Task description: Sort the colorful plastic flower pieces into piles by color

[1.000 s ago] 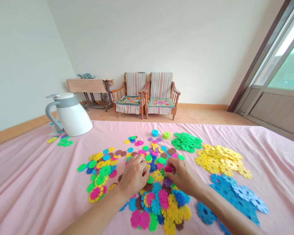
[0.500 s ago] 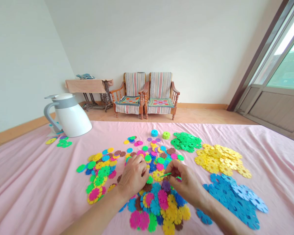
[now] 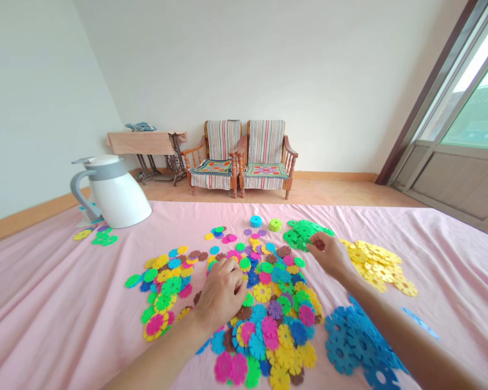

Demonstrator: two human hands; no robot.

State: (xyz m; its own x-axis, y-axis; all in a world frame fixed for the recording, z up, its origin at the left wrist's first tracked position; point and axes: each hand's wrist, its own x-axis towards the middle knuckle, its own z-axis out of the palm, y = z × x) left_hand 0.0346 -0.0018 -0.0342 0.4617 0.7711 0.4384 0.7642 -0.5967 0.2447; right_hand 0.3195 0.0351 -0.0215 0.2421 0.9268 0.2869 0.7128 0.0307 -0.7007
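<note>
My left hand [image 3: 223, 290] rests with curled fingers on the mixed heap of flower-shaped plastic discs [image 3: 262, 292]. What its fingers hold, if anything, is hidden. My right hand [image 3: 327, 253] reaches to the front right edge of the green disc pile [image 3: 303, 234]. Its thumb and fingertips are drawn together, and I cannot make out whether a disc is between them. Just right of that hand lies the yellow disc pile [image 3: 376, 262]. Beneath my right forearm spreads the blue disc pile [image 3: 350, 338], partly covered by the arm.
Small stacks of blue discs [image 3: 256, 221] and lime discs [image 3: 275, 225] stand behind the heap. Another mixed group of discs [image 3: 162, 287] lies to the left. A white jug [image 3: 120, 195] stands at the back left of the pink cloth [image 3: 65, 303]. Two wooden chairs [image 3: 266, 146] are beyond.
My right hand has moved from the mixed heap, where it held thin green discs edge-on, up and right to the green pile. My left hand has stayed almost still.
</note>
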